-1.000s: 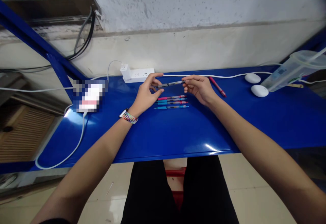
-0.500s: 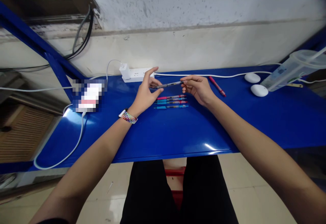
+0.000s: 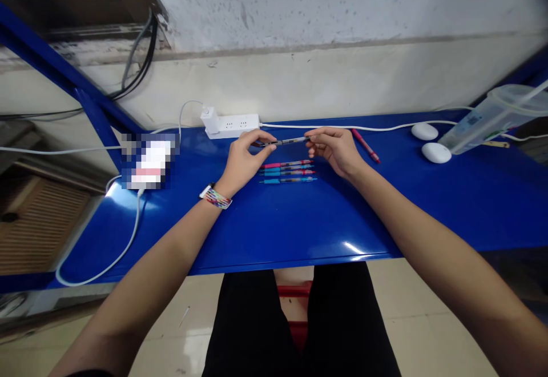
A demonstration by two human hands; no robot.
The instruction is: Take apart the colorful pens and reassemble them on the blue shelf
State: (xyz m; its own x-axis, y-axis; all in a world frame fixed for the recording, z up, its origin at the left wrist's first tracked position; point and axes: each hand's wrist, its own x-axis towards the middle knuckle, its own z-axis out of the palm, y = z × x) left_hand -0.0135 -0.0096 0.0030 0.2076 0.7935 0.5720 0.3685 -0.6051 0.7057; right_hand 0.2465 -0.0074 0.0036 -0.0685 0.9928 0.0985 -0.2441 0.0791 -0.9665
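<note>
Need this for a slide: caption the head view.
A dark pen held between left hand and right hand, over a row of pens on a blue table.

Even, diffuse light, moderately bright; shadows soft and faint. Glare: white specular patches on the glossy blue metal shelf (image 3: 299, 223), at its front edge and left end. Wide-angle bowing toward the picture edges; one pixelated block (image 3: 149, 160) at left; thin dark pen (image 3: 285, 142) small, slightly soft.

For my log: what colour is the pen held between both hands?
Dark, blackish-grey pen; head view.
</note>
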